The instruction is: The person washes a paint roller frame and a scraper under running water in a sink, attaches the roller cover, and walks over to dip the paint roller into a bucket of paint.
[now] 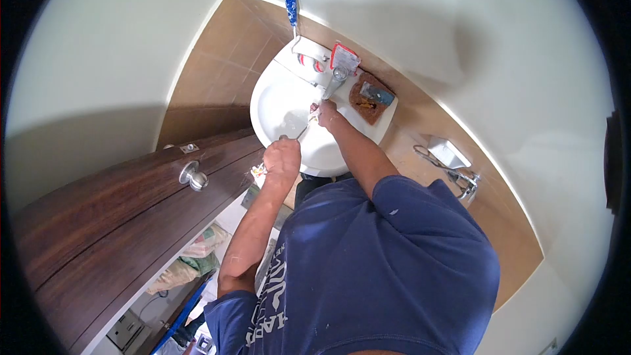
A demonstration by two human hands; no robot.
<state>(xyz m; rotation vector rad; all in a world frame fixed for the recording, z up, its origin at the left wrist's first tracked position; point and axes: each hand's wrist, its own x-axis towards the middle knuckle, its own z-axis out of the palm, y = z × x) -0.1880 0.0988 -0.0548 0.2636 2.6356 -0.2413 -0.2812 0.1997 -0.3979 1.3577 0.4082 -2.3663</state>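
Note:
My left hand point(282, 156) is closed over the front of the white washbasin point(263, 115). A thin rod-like tool point(303, 133) runs from it toward my other hand; its kind cannot be made out. A crumpled white piece with orange-yellow marks point(259, 171) shows beside my left wrist. Under the metal faucet point(336, 81), my right hand point(327, 117) is closed around a small white, stained cloth-like piece point(315, 116) at the tool's far end. The fingers partly hide both.
On the basin's back rim rest a blue-handled paint roller point(291, 10), a red-and-white packet point(344, 58), and a brown sponge-like pad point(371, 97) with a blue-grey item on it. A dark wooden door point(131, 190) stands left. A wall tap point(465, 184) and soap dish point(449, 153) are right.

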